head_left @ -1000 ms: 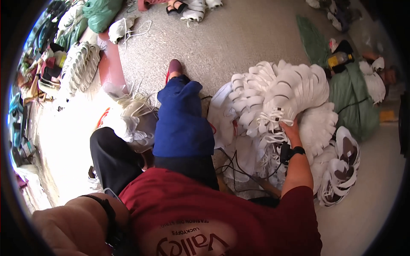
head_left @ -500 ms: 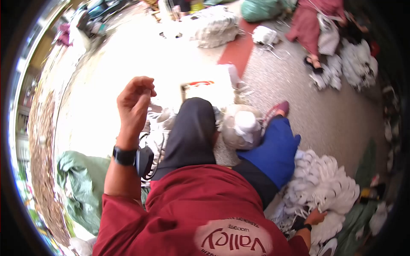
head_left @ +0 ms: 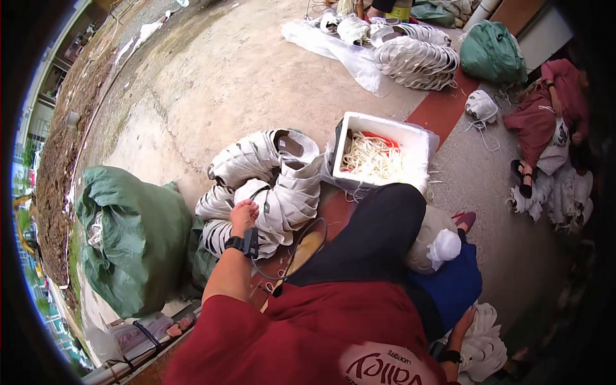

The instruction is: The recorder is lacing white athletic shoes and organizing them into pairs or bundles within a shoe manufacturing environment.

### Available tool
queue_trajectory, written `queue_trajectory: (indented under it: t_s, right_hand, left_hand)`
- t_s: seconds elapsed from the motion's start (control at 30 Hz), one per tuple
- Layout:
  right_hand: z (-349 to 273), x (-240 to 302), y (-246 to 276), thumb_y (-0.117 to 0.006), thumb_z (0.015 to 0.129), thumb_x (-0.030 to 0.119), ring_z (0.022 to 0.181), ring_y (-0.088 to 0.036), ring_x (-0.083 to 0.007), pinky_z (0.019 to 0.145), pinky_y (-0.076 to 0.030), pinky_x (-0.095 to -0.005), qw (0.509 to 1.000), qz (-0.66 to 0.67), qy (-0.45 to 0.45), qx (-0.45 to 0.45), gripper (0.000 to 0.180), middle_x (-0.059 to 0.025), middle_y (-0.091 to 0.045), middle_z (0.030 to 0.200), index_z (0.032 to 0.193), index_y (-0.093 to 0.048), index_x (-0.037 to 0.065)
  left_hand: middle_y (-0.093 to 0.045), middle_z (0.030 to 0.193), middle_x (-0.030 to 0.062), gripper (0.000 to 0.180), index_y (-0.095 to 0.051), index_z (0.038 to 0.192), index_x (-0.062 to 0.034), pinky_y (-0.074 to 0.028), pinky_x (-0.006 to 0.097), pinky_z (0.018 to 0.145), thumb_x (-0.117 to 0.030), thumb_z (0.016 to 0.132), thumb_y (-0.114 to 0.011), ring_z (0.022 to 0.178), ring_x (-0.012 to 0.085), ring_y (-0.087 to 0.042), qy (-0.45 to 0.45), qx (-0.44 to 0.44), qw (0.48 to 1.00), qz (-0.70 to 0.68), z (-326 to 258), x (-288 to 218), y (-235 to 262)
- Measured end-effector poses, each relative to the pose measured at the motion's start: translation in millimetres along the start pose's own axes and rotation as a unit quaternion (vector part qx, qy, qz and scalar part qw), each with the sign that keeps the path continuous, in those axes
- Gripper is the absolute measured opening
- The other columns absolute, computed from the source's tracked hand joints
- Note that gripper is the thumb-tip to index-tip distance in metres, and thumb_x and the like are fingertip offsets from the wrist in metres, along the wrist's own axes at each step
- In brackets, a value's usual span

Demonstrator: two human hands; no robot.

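My left hand (head_left: 244,215), with a black band and small device at its wrist, is over a curved stack of nested white shoe uppers (head_left: 282,202). Its fingers are curled closed at the edge of the stack, and whatever may be in them does not show. Low on the right, my right hand (head_left: 462,323) reaches down beside the blue cloth (head_left: 452,282) on my leg. It lies against another pile of white shoe uppers (head_left: 484,346); its fingers are mostly hidden.
Ahead stands a white foam box (head_left: 420,154) holding cream laces (head_left: 372,157). A tied clear bag (head_left: 428,240) sits between my legs. A green sack (head_left: 135,240) is at left, another green sack (head_left: 493,51) far right. A person in dusky red (head_left: 536,119) sits near more uppers.
My view has swung left. My left hand has come down from the air onto the stack of uppers. My right hand stays low by the right-hand pile.
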State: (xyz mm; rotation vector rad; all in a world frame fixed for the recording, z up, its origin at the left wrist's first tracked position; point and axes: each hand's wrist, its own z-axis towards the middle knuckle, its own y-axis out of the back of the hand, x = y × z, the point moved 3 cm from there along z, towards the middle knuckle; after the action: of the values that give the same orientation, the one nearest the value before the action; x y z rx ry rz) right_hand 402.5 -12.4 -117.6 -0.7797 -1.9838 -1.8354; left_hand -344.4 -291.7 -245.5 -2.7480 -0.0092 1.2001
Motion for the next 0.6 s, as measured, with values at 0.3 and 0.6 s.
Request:
queue_trajectory:
  t_s: [0.3, 0.6]
  right_hand:
    - [2.9, 54.7, -13.1, -0.037, 0.097, 0.023, 0.097, -0.051, -0.0289, 0.089, -0.038, -0.0353, 0.994, 0.048, -0.09, -0.039, 0.035, -0.0182, -0.054, 0.107, 0.115, -0.045, -0.006]
    - [-10.6, 64.1, -27.1, -0.037, 0.096, 0.022, 0.096, -0.052, -0.0313, 0.085, -0.039, -0.0353, 0.99, -0.02, -0.135, -0.047, 0.034, -0.0206, -0.055, 0.103, 0.111, -0.049, -0.006]
  left_hand:
    - [-0.061, 0.09, 0.0064, 0.024, -0.057, 0.098, 0.0003, -0.05, 0.024, 0.061, 0.007, 0.075, -0.054, 0.072, 0.0171, -0.061, -0.023, 0.103, 0.992, 0.062, 98.7, 25.8, -95.5]
    - [-0.054, 0.078, 0.0022, 0.034, -0.053, 0.104, -0.0031, -0.04, 0.029, 0.051, -0.006, 0.071, -0.061, 0.066, 0.0128, -0.051, -0.005, 0.164, 0.845, 0.509, 223.5, 41.8, -112.1]
